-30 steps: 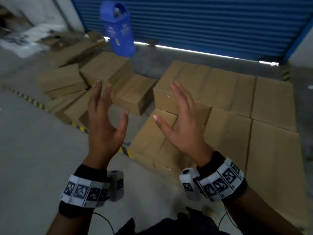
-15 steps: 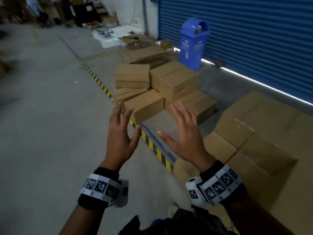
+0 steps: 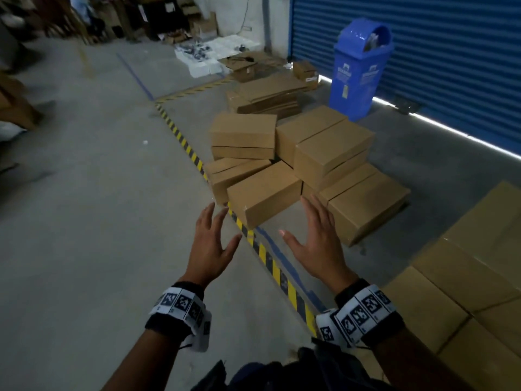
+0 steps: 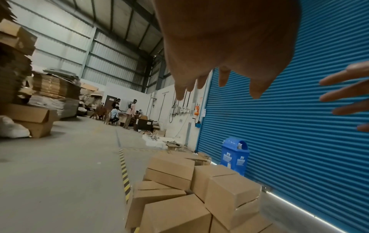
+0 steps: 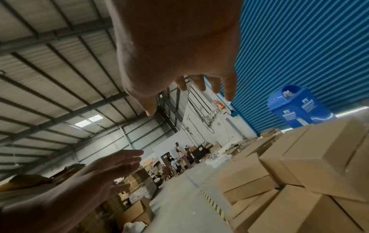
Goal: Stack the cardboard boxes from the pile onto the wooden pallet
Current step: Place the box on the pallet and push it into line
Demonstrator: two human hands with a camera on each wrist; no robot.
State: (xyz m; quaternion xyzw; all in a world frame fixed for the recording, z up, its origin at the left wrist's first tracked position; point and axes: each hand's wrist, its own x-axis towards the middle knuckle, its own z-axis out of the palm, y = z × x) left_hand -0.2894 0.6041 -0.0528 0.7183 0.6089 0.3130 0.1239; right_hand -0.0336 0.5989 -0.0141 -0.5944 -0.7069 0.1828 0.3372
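A pile of brown cardboard boxes [image 3: 296,165] lies on the concrete floor by the blue shutter. Its nearest box [image 3: 263,193] sits tilted over the yellow-black floor tape. My left hand [image 3: 211,244] and right hand [image 3: 315,238] are stretched toward that box, palms facing each other, fingers straight, holding nothing and short of touching it. Boxes stacked in a flat layer [image 3: 465,277] fill the lower right; the pallet beneath them is hidden. The pile [image 4: 191,193] shows below my left hand [image 4: 219,47] in the left wrist view, and beside my right hand [image 5: 179,55] as the pile [image 5: 299,181].
A blue bin [image 3: 361,69] stands against the shutter [image 3: 451,52] behind the pile. Flattened cardboard [image 3: 270,94] lies beyond it. Hazard tape [image 3: 270,261] crosses the floor between my hands. People and stacked cartons [image 4: 123,112] are far back in the hall.
My view swung left from the stacked layer to the pile, then closer to it. Both hands stayed open and moved forward toward the nearest box.
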